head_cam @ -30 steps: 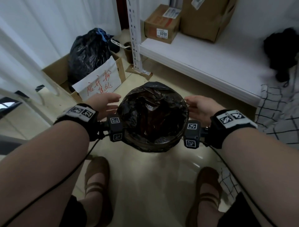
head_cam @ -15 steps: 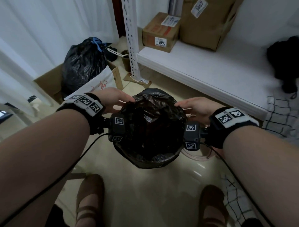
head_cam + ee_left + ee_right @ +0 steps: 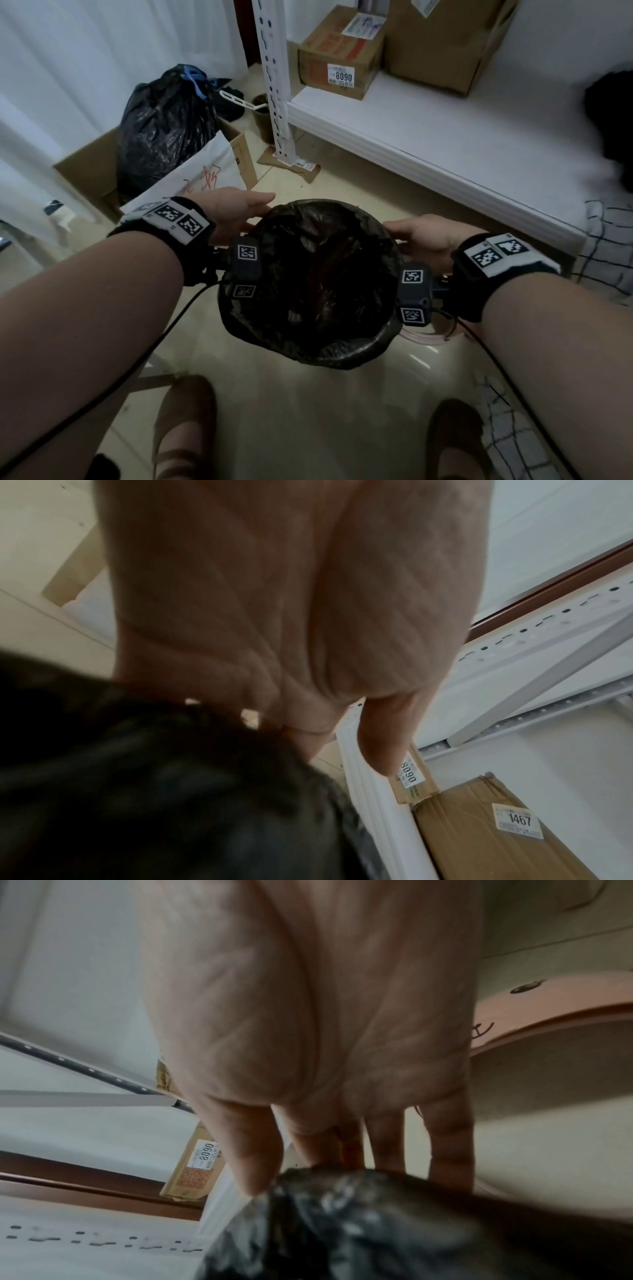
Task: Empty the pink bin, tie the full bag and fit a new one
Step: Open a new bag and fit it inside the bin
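The black bin bag (image 3: 308,284) hangs open-mouthed between my hands, with dark rubbish inside. My left hand (image 3: 253,212) holds its far-left rim, thumb over the edge; in the left wrist view the fingers (image 3: 301,737) dip into the bag (image 3: 154,791). On the far-right rim, my right hand (image 3: 400,229) pinches the plastic (image 3: 377,1226) between thumb and fingers (image 3: 301,1172). The pink bin (image 3: 428,339) shows as a pale rim below the bag on the right, and its wall fills the right of the right wrist view (image 3: 555,1007).
A tied black rubbish bag (image 3: 164,126) sits in a cardboard box at the back left. A low white shelf (image 3: 445,137) with cardboard boxes (image 3: 342,51) runs along the right behind a perforated post (image 3: 274,85). My shoes (image 3: 185,428) stand on the tiled floor.
Both hands went from open beside the bag to holding its rim. The bag has come up towards me, and the pink bin's rim now shows beneath it.
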A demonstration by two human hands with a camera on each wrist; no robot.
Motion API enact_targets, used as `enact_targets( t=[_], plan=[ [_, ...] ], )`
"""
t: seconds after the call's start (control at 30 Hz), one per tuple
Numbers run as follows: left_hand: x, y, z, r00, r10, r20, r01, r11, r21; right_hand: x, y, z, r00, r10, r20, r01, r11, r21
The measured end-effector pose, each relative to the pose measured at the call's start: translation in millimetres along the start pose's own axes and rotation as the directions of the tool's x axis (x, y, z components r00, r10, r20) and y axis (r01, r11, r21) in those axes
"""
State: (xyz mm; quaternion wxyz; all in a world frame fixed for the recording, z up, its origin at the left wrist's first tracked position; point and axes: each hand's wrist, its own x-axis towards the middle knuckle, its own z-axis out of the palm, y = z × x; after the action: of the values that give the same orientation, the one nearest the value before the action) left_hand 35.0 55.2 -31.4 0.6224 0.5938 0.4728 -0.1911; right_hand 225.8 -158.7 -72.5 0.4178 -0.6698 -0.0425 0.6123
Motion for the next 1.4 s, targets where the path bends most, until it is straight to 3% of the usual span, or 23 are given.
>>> enact_targets(
  t=[0.23,0.33,0.5,0.67,0.77,0.87,1.03,1.13,1.2,1.3,1.4],
  plan=[
    [6,-22,-3,0.996,0.021,-0.088,-0.021,1.0,-0.001,0,16,2,0.997,0.054,0.059,-0.051,0.997,-0.06],
    [1,-26,5,1.0,0.019,-0.017,-0.02,0.999,-0.034,-5,19,2,0.993,0.081,0.081,-0.075,0.995,-0.071],
    [-9,-28,-2,0.992,0.116,-0.044,-0.119,0.989,-0.092,-12,23,-3,0.994,0.089,0.058,-0.087,0.996,-0.026],
    [-11,-36,0,0.994,0.072,0.077,-0.058,0.982,-0.178,-3,34,-1,0.992,0.103,0.068,-0.105,0.994,0.029],
    [-7,-40,6,0.998,0.028,0.049,-0.014,0.967,-0.253,2,40,-1,0.987,0.127,0.095,-0.133,0.989,0.063],
    [-1,-43,10,0.994,0.04,-0.101,-0.063,0.972,-0.228,1,44,-3,0.992,0.098,0.082,-0.103,0.992,0.07],
    [-8,-45,6,0.999,0.05,-0.02,-0.054,0.973,-0.223,-3,45,-4,0.995,0.095,0.025,-0.095,0.995,-0.014],
    [-26,-44,0,0.988,0.077,-0.132,-0.102,0.976,-0.19,-20,36,-7,0.995,0.01,-0.096,-0.003,0.998,0.065],
    [-30,-41,-2,0.984,0.091,-0.154,-0.114,0.982,-0.153,-25,29,-11,0.996,-0.006,-0.086,0.011,0.998,0.056],
    [-46,-42,1,0.995,0.045,-0.092,-0.052,0.996,-0.076,-41,26,-3,0.999,0.037,-0.001,-0.037,0.999,-0.021],
    [-54,-47,7,0.998,0.021,-0.056,-0.028,0.992,-0.121,-49,30,9,0.997,0.053,0.052,-0.05,0.998,-0.048]
  ],
)
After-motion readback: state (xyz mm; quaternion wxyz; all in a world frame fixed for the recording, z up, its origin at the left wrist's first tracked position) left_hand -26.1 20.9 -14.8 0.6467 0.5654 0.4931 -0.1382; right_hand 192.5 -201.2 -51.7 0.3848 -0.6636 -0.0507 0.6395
